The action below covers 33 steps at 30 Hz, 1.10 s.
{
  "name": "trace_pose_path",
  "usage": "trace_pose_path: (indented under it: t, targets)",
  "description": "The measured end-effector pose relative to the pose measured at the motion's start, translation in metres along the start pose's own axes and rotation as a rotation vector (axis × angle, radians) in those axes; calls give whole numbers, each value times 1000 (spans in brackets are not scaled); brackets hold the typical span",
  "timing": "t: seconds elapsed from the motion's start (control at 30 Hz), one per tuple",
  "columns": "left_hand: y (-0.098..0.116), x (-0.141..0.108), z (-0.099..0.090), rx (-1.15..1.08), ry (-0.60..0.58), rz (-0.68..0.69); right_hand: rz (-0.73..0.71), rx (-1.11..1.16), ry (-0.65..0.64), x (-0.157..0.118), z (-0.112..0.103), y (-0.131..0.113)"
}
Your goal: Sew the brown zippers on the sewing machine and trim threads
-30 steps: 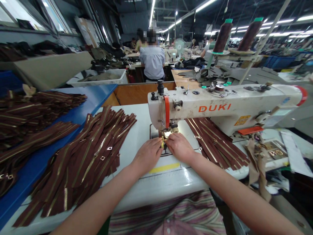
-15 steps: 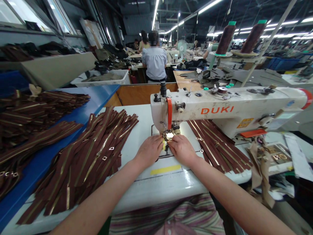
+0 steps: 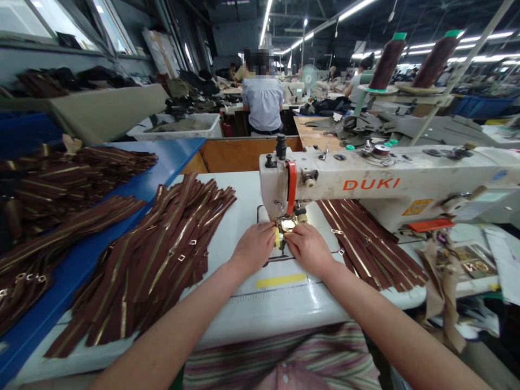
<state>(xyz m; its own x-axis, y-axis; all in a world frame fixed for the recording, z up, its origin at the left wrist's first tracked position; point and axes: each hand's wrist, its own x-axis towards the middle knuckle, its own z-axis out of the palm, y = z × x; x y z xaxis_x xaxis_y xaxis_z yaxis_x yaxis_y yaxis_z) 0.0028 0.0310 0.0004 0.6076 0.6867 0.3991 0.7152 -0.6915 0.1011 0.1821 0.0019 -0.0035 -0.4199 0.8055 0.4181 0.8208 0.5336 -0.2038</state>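
My left hand and my right hand meet at the needle of a white DUKI industrial sewing machine. Their fingertips pinch a small brass-coloured piece beside the presser foot. A shiny metal plate partly hides the stitching spot. A heap of brown zippers with brass teeth lies left of my left hand on the white machine table. More brown zippers lie under the machine arm, right of my right hand.
A blue table at left bears more brown zippers. Two thread cones stand above the machine. Tan strips hang off the right side. Beyond, a seated person in a pale shirt works near a white bin.
The whole scene has drifted slightly rightward in view as my head moved. Both hands stay pinched at the needle, with no visible change in their hold.
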Motion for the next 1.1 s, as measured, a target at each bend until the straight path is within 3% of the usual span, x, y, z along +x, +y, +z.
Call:
trace_pose_path:
  t: [0.1,0.2,0.3,0.37,0.47,0.6,0.7,0.8,0.9,1.0,1.1]
  targets:
    - [6,-12,-8,13,7,7,-7,11,27,-2,1,0]
    - [17,-42,-23,3,13,19,-25,38,55,-4,3,-1]
    - [24,-69,-37,-105,0,31,-28,63,50,-4,3,-3]
    - [22,-74,-44,-158,-6,28,-25,65,46,-4,2,-5]
    - [9,-57,-48,-133,-33,-9,-38,48,48,-4,-1,-8]
    - [-6,-16,-49,-44,-254,14,-61,36,27,-10,-7,-13]
    - [-10,2,-53,-43,-303,22,-60,92,18,-22,-10,-16]
    - [-6,7,-59,-63,-329,-5,14,283,71,-34,-11,-21]
    - [12,1,-65,-116,-343,-56,188,624,122,-40,-15,-30]
    - [37,-16,-74,-178,-334,-128,349,955,32,-37,-28,-41]
    - [53,-40,-95,-334,-315,-287,462,1196,-85,-32,-43,-45]
